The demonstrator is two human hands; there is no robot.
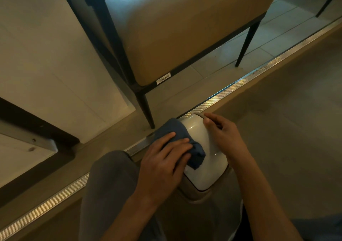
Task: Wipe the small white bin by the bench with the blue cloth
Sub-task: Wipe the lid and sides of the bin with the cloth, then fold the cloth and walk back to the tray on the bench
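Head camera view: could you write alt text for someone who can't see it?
A person's left hand presses a crumpled blue cloth onto the glossy lid of a small white bin, while the right hand rests on the lid's far edge. A tan cushioned bench with black metal legs stands just beyond.

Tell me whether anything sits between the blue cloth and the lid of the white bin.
Nothing visible does. The blue cloth lies directly on the white bin lid, pressed down by the left hand. The right hand rests on the lid's far right edge, beside the cloth and off the bare middle.
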